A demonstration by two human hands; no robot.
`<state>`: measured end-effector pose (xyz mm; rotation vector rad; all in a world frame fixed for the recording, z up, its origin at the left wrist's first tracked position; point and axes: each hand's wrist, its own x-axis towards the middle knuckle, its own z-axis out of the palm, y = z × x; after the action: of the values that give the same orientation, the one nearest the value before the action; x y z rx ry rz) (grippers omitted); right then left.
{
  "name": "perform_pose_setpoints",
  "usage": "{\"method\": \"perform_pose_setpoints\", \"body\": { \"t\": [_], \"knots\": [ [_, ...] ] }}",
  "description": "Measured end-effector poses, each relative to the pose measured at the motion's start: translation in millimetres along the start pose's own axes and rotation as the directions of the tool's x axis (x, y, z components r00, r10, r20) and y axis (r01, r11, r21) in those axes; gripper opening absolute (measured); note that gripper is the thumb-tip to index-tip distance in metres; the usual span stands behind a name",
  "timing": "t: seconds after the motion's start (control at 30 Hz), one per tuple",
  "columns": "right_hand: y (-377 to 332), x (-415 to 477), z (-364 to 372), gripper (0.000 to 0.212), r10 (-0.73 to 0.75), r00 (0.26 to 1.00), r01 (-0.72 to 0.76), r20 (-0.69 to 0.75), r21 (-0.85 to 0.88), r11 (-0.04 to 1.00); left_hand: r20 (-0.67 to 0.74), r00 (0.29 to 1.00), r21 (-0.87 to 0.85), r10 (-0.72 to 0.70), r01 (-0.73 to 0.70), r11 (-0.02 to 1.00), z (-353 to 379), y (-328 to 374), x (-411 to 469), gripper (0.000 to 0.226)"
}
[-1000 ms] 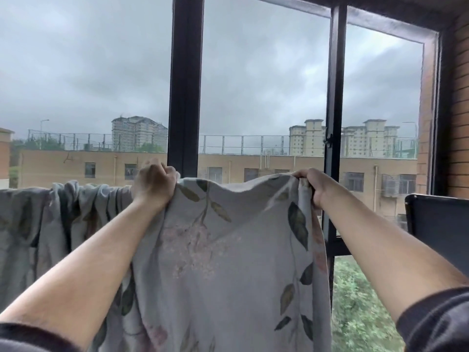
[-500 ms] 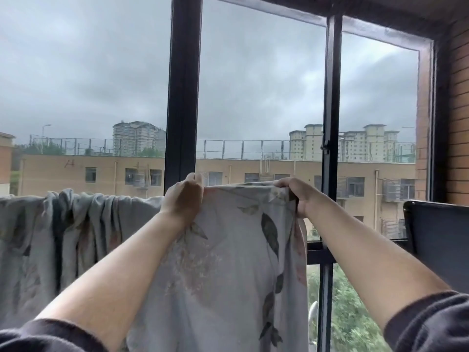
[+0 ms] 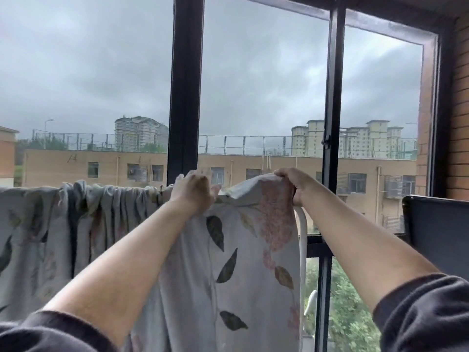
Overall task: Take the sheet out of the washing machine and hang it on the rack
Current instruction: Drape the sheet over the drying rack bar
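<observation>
A pale grey sheet printed with dark leaves and pink flowers hangs in front of the window. Its left part is bunched in folds along a horizontal bar that the cloth covers. My left hand grips the sheet's top edge at the middle. My right hand holds the right top corner, lifted a little above the bar. A white upright of the rack shows just below my right hand, at the sheet's right edge.
A black-framed window stands directly behind the sheet, with buildings and grey sky outside. A dark flat panel stands at the right. A brick wall closes the right side.
Both hands have come lower and closer to the bar with the sheet's top edge. My left hand has shifted right. The rack's white upright has come into view.
</observation>
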<state>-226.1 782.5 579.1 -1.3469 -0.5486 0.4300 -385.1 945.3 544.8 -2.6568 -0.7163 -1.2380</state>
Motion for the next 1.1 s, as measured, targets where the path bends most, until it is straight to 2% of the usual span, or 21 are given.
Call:
{"method": "perform_pose_setpoints", "body": {
  "t": [0.07, 0.17, 0.23, 0.3, 0.37, 0.43, 0.5, 0.57, 0.63, 0.7, 0.77, 0.83, 0.93, 1.0, 1.1],
  "knots": [
    [2, -1, 2, 0.013, 0.006, 1.000, -0.006, 0.018, 0.004, 1.000, 0.043, 0.997, 0.023, 0.067, -0.068, 0.997, 11, 17, -5, 0.027],
    [1, -5, -5, 0.013, 0.013, 1.000, -0.013, 0.012, 0.008, 1.000, -0.068, 0.997, 0.063, 0.036, -0.032, 0.998, 12, 12, -7, 0.012],
    [2, -2, -16, 0.014, -0.005, 1.000, 0.006, -0.014, 0.038, 0.999, -0.117, 0.993, 0.105, 0.001, 0.012, 0.994, 5, -2, -4, 0.010],
    [4, 4, -27, 0.013, -0.017, 1.000, 0.018, -0.018, 0.047, 0.999, -0.177, 0.977, 0.075, -0.121, 0.136, 0.988, -3, -25, -5, 0.012],
    [7, 9, -32, 0.013, -0.016, 0.999, 0.019, -0.045, 0.069, 0.997, -0.209, 0.926, 0.021, -0.315, 0.326, 0.945, -8, -48, -7, 0.017],
    [8, 16, -31, 0.012, -0.039, 0.994, 0.045, -0.100, 0.058, 0.997, -0.219, 0.881, 0.061, -0.419, 0.441, 0.895, -10, -58, -7, 0.021],
    [12, 30, -32, 0.040, -0.063, 0.990, 0.066, -0.123, 0.018, 0.998, -0.228, 0.904, 0.125, -0.361, 0.395, 0.910, -8, -49, -2, 0.025],
    [18, 49, -33, 0.057, -0.061, 0.993, 0.058, -0.098, -0.032, 0.998, -0.190, 0.964, 0.097, -0.184, 0.205, 0.974, -5, -23, 0, 0.027],
    [20, 44, -27, 0.064, -0.059, 0.994, 0.053, -0.093, -0.073, 0.996, -0.087, 0.996, 0.019, -0.006, 0.007, 1.000, 5, 5, 0, 0.025],
    [18, 32, -22, 0.070, -0.068, 0.993, 0.059, -0.095, -0.091, 0.994, 0.013, 0.997, 0.004, 0.075, -0.075, 0.997, 16, 24, -2, 0.025],
    [15, 28, -26, 0.070, -0.098, 0.987, 0.085, -0.125, -0.105, 0.991, -0.031, 0.994, 0.023, 0.103, -0.102, 0.995, 21, 27, -4, 0.014],
    [12, 25, -33, 0.056, -0.112, 0.982, 0.093, -0.152, -0.124, 0.988, -0.123, 0.991, -0.011, 0.058, -0.060, 0.998, 18, 18, -3, 0.008],
    [11, 29, -42, 0.025, -0.103, 0.981, 0.089, -0.167, -0.090, 0.992, -0.205, 0.975, -0.039, -0.085, 0.079, 0.996, 10, -3, 1, 0.012],
    [11, 39, -48, 0.030, -0.104, 0.968, 0.095, -0.230, -0.052, 0.994, -0.253, 0.944, -0.065, -0.211, 0.202, 0.977, 7, -16, 1, 0.016],
    [14, 67, -67, 0.058, -0.090, 0.953, 0.085, -0.288, -0.031, 0.996, -0.266, 0.913, -0.060, -0.308, 0.303, 0.951, 10, -22, 1, 0.020]
  ]
}}
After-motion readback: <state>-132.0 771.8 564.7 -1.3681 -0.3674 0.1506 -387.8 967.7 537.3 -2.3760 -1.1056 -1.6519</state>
